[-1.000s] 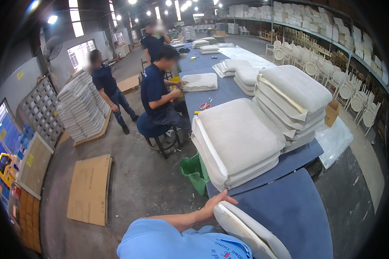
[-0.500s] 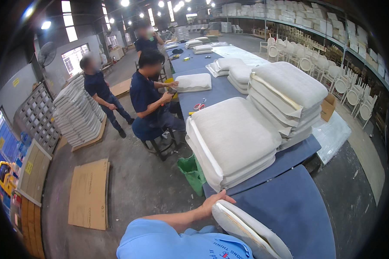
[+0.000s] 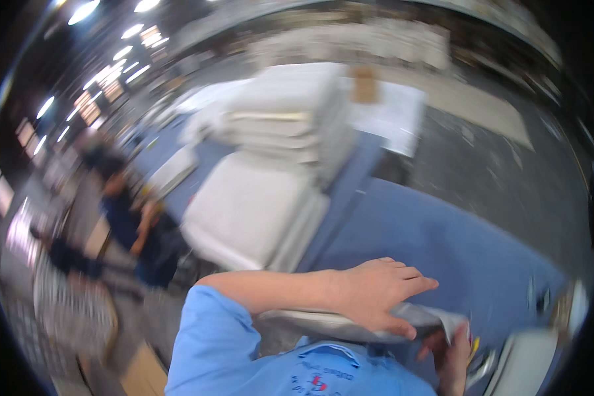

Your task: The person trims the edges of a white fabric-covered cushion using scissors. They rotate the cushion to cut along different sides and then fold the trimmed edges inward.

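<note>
My left hand (image 3: 379, 290) reaches across my front, fingers stretched out and thumb apart, over a thin light grey cushion (image 3: 323, 323) held near my shirt. The forearm hides much of that cushion. At the cushion's right end is my right hand (image 3: 450, 360), close to a loose grey fabric flap (image 3: 450, 318). Its fingers are partly bent and smeared, so whether they grip the flap does not show. Left of centre on the blue table (image 3: 402, 224) lies a low stack of pale seat cushions (image 3: 244, 211), with a taller stack (image 3: 284, 92) behind it.
A pale padded piece (image 3: 525, 363) stands at the lower right, beside small blurred items. A co-worker in dark clothes (image 3: 135, 224) sits at the table's left side. A brown carton (image 3: 365, 84) and plastic sheeting (image 3: 396, 119) lie beyond the tall stack.
The view has swung to the right. My left hand has left the stack's near edge and now lies over the cushion at my front. My right hand has come into view.
</note>
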A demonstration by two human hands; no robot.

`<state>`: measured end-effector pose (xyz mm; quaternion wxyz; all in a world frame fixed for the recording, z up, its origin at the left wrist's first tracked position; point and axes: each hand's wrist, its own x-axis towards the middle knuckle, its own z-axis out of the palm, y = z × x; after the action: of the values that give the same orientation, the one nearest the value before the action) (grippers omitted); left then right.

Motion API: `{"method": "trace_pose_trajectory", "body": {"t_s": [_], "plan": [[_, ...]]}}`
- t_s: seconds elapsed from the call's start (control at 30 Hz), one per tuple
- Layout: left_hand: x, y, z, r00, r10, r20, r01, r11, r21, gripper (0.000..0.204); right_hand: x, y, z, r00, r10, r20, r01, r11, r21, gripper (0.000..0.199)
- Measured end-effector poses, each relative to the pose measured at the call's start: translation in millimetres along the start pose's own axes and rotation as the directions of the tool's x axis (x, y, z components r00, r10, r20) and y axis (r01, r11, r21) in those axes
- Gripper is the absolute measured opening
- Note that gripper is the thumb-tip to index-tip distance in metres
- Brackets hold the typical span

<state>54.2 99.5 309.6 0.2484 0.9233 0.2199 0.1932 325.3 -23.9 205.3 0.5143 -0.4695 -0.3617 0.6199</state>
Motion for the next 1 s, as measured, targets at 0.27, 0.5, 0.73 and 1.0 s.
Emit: {"method": "trace_pose_trajectory", "body": {"t_s": [0.27, 0.5, 0.73, 1.0], "plan": [[87.9, 18.9, 61.4, 0.930, 0.250, 0.271, -0.294, 0.946, 0.138, 0.043, -24.0, 1.7, -17.5, 0.986, 0.102, 0.131, -0.113, 0.990, 0.086, 0.086], [102.5, 28.2, 84.1, 0.914, 0.370, 0.167, -0.389, 0.916, 0.096, 0.026, -42.2, 20.6, -24.3, 0.966, 0.124, 0.229, -0.184, 0.947, 0.265, 0.104], [104.9, 13.1, 84.9, 0.908, 0.412, 0.079, -0.404, 0.909, -0.100, 0.018, -23.0, -25.1, -21.3, 0.938, 0.255, 0.236, -0.337, 0.833, 0.439, 0.096], [106.2, 6.5, 83.8, 0.775, 0.595, 0.214, -0.537, 0.798, -0.274, 0.023, -11.5, -27.3, -2.2, 0.855, 0.490, 0.169, -0.518, 0.810, 0.274, 0.077]]}}
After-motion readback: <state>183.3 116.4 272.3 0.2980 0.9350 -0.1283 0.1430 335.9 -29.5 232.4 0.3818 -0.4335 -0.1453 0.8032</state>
